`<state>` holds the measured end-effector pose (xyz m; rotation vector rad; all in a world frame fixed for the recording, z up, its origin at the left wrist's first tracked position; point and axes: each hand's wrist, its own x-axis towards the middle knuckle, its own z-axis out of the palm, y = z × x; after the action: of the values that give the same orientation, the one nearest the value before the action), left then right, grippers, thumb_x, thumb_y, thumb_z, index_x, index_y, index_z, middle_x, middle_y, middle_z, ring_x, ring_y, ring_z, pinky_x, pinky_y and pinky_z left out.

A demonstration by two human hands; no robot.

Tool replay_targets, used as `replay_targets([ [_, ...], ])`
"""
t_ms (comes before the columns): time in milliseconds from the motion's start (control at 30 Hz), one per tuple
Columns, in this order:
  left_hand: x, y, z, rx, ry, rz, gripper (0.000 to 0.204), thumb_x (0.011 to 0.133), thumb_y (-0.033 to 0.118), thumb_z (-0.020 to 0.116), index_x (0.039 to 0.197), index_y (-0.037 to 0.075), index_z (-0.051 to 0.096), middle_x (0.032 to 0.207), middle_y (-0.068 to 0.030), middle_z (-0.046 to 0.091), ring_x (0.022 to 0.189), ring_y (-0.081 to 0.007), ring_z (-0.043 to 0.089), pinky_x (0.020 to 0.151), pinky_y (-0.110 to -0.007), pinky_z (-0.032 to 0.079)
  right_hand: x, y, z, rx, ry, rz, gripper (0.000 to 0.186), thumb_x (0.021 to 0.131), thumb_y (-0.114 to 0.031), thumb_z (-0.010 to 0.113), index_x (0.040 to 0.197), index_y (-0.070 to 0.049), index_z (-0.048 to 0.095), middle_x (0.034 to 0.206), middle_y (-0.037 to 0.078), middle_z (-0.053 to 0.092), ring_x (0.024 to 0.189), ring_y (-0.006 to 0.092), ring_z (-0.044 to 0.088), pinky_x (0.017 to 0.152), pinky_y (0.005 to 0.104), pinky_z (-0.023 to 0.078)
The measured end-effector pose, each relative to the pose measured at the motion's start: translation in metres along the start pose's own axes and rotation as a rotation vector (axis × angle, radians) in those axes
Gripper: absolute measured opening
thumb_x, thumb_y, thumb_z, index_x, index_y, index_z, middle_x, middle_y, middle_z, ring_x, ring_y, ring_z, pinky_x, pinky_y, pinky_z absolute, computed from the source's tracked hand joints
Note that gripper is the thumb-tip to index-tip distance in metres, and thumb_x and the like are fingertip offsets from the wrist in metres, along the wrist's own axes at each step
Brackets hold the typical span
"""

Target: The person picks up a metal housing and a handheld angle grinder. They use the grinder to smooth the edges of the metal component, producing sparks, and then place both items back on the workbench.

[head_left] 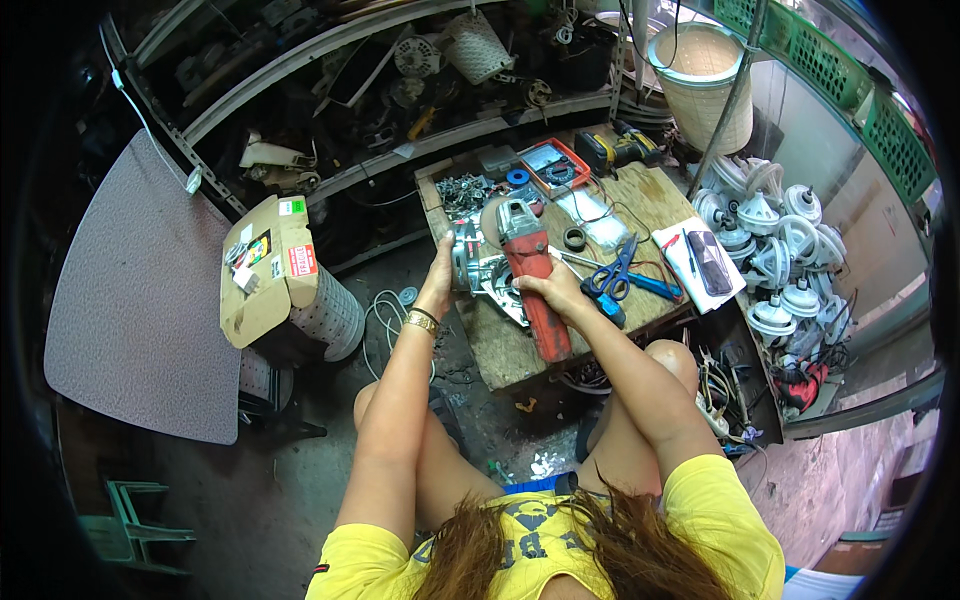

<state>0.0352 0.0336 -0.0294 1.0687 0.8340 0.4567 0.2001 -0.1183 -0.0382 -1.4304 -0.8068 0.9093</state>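
Observation:
On a low wooden bench (pixel 500 355), my right hand (pixel 545 290) is closed around a worn red angle grinder (pixel 540 325), whose head and disc point away from me. The disc is over a silver-grey round metal part (pixel 465 262), which my left hand (pixel 440 262) grips at its left side; whether they touch I cannot tell. Just right of them lie blue scissors (pixel 620 265), a blue-handled tool (pixel 655 285) and a dark roll of tape (pixel 575 238). Behind are small hardware pieces (pixel 460 195), an orange-edged tray (pixel 555 160) and a yellow-black drill (pixel 620 150).
A cardboard box (pixel 262 300) on a drum stands left, beside a grey board (pixel 140 330). Shelves (pixel 350 165) of parts run behind. A phone (pixel 712 263) on paper is at the bench's right. White plastic housings (pixel 775 260) pile further right. Cables (pixel 385 315) lie on the floor.

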Motion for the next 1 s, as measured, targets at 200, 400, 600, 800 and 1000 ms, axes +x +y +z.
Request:
replay_targets([
  [200, -0.003, 0.001, 0.001, -0.05, -0.014, -0.024, 0.075, 0.086, 0.073, 0.038, 0.125, 0.011, 0.054, 0.112, -0.0081, 0.064, 0.1, -0.0212, 0.063, 0.093, -0.048, 0.045, -0.001, -0.003, 0.007, 0.022, -0.028, 0.052, 0.056, 0.067, -0.018, 0.081, 0.114, 0.001, 0.057, 0.096, 0.009, 0.066, 0.081, 0.0168, 0.063, 0.073, 0.032, 0.053],
  [400, 0.005, -0.006, -0.004, -0.013, -0.001, -0.037, 0.077, 0.083, 0.078, 0.034, 0.123, 0.016, 0.057, 0.117, -0.007, 0.063, 0.107, -0.0216, 0.06, 0.097, -0.051, 0.042, 0.002, -0.002, 0.01, 0.027, -0.009, 0.018, 0.053, 0.067, -0.017, 0.081, 0.111, 0.0, 0.058, 0.094, 0.008, 0.066, 0.077, 0.0161, 0.063, 0.071, 0.0317, 0.053],
  [600, 0.003, -0.003, 0.003, -0.052, -0.055, -0.02, 0.077, 0.086, 0.075, 0.031, 0.128, 0.015, 0.054, 0.12, -0.008, 0.062, 0.11, -0.0229, 0.059, 0.097, -0.051, 0.042, 0.005, -0.001, 0.005, 0.093, -0.009, 0.03, 0.047, 0.067, -0.017, 0.082, 0.106, -0.001, 0.06, 0.092, 0.008, 0.066, 0.075, 0.0163, 0.064, 0.07, 0.0319, 0.053],
  [800, 0.005, -0.026, 0.014, -0.189, -0.062, 0.074, 0.078, 0.087, 0.075, 0.032, 0.131, 0.014, 0.052, 0.121, -0.0086, 0.062, 0.111, -0.0242, 0.059, 0.096, -0.048, 0.045, 0.006, -0.009, -0.009, 0.072, 0.036, 0.052, 0.049, 0.067, -0.016, 0.082, 0.107, 0.0, 0.06, 0.093, 0.008, 0.066, 0.076, 0.0165, 0.064, 0.07, 0.0318, 0.054],
  [1000, 0.022, -0.047, 0.039, -0.261, 0.013, 0.195, 0.07, 0.088, 0.072, 0.039, 0.124, 0.013, 0.054, 0.112, -0.0056, 0.063, 0.101, -0.0188, 0.062, 0.089, -0.04, 0.049, -0.002, -0.02, -0.027, 0.114, 0.036, 0.058, 0.052, 0.068, -0.014, 0.08, 0.112, -0.001, 0.056, 0.09, 0.008, 0.065, 0.07, 0.0174, 0.064, 0.061, 0.0331, 0.055],
])
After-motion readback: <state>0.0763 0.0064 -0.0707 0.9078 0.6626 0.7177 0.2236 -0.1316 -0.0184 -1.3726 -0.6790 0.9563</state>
